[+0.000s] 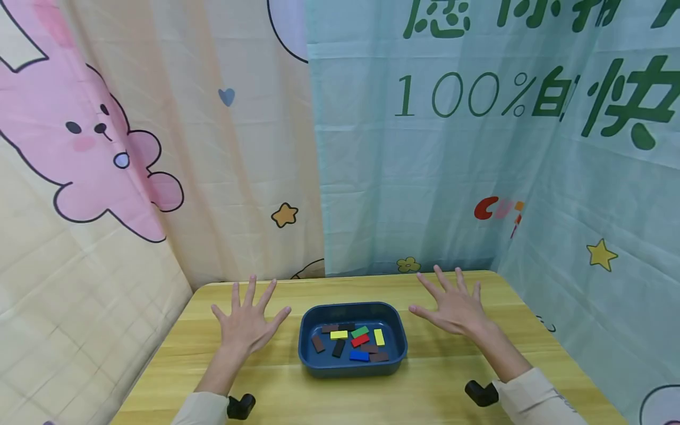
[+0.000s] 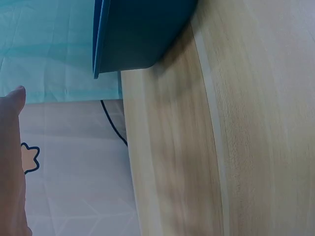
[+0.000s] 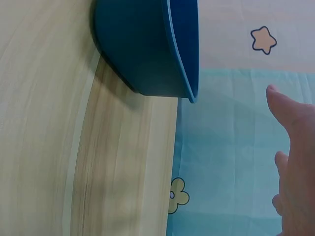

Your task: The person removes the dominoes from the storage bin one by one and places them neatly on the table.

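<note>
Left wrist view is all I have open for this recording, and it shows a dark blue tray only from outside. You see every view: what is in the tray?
Observer: In the head view, small flat pieces in brown, black, yellow, green, red and blue lie in the tray.
Operator: Is anything on the other side of it, away from my camera?
Observer: Yes, the right hand, spread open to the right of the tray, apart from it and holding nothing.
Operator: And on my side, is anything being gripped?
Observer: No. The head view shows the whole left hand spread open to the left of the tray, holding nothing.
</note>
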Demonstrator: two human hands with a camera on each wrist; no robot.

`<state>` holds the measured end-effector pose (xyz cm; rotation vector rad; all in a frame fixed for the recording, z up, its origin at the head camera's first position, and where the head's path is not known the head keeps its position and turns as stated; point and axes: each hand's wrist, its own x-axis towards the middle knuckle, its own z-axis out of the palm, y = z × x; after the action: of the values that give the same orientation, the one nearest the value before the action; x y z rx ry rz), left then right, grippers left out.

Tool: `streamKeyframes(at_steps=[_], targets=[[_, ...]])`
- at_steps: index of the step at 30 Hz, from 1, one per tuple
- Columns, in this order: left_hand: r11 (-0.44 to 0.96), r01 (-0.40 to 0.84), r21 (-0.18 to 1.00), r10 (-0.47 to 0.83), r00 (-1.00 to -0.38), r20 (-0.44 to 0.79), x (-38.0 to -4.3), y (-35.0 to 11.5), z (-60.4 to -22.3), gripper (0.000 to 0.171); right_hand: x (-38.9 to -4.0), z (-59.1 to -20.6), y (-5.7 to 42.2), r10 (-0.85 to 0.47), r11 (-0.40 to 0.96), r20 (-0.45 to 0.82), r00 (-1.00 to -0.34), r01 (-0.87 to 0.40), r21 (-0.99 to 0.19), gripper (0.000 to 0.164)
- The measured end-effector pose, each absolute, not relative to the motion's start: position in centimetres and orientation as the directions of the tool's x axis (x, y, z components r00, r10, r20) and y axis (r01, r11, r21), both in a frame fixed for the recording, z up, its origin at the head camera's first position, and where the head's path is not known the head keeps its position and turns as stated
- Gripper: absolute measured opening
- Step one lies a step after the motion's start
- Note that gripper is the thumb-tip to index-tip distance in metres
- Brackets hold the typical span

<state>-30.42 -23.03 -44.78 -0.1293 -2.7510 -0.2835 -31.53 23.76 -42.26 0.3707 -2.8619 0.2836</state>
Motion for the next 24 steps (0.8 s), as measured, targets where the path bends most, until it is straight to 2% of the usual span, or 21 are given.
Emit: streamKeyframes(at_steps=[10,14,16,19,22,24], targets=[[0.954,0.183,0.238,0.090,-0.930,0.355,-30.1,-22.9,-45.0,0.087,-31.8,-42.0,23.4,-0.278,0.925,0.251,-0.927,-0.328,-0.189,0.090],[0.920,0.212,0.329,0.103,-0.942,0.319,-29.5,-22.6,-45.0,0.091,-32.0,-41.9,23.0,-0.337,0.886,0.254,-0.907,-0.396,-0.239,0.087],[0.872,0.230,0.432,0.103,-0.949,0.297,-29.0,-22.3,-45.0,0.094,-32.1,-41.9,22.8,-0.367,0.864,0.246,-0.897,-0.426,-0.269,0.086],[0.698,0.224,0.680,0.094,-0.970,0.223,-27.7,-21.6,-45.3,0.101,-32.5,-41.9,22.1,-0.420,0.812,0.227,-0.879,-0.476,-0.339,0.084],[0.447,0.132,0.885,0.083,-0.991,0.106,-26.2,-20.6,-46.0,0.108,-32.8,-41.8,21.3,-0.468,0.762,0.203,-0.860,-0.509,-0.400,0.082],[0.304,0.059,0.951,0.068,-0.997,0.040,-25.2,-19.8,-46.7,0.110,-33.0,-41.8,20.8,-0.494,0.742,0.192,-0.848,-0.527,-0.414,0.082]])
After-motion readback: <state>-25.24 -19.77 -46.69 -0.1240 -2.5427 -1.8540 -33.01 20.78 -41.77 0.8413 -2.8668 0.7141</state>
